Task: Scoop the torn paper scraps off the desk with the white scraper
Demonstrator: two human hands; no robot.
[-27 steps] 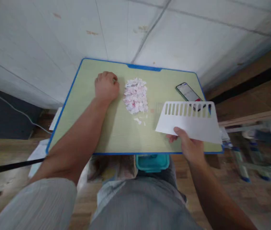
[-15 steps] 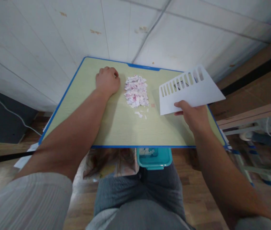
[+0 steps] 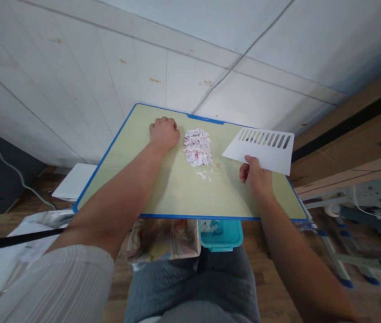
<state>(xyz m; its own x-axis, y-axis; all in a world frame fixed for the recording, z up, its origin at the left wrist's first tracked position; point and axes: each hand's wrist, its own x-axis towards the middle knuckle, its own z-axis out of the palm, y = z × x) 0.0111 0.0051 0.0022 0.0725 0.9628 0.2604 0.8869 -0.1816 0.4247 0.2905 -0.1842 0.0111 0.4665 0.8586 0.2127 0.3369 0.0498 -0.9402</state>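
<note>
My left hand rests curled on the pale-yellow tabletop, left of a pile of torn paper scraps. Its fingers are folded and its palm side is hidden; no object shows in it. In my right hand, the thumb and fingers pinch the lower edge of a white slotted sheet, raised over the table's right side. A row of long cut-outs runs along the sheet's upper edge. A few loose paper scraps lie just in front of the pile.
A blue rim edges the tabletop, and a white panelled wall stands behind it. Below the front edge sit a teal bin and a patterned bag. Cardboard boxes stack at the right; papers lie at the lower left.
The white slotted sheet has turned in my right hand, its pointed corner now facing left toward the pile. My left hand keeps its place on the table. The camera view has shifted.
</note>
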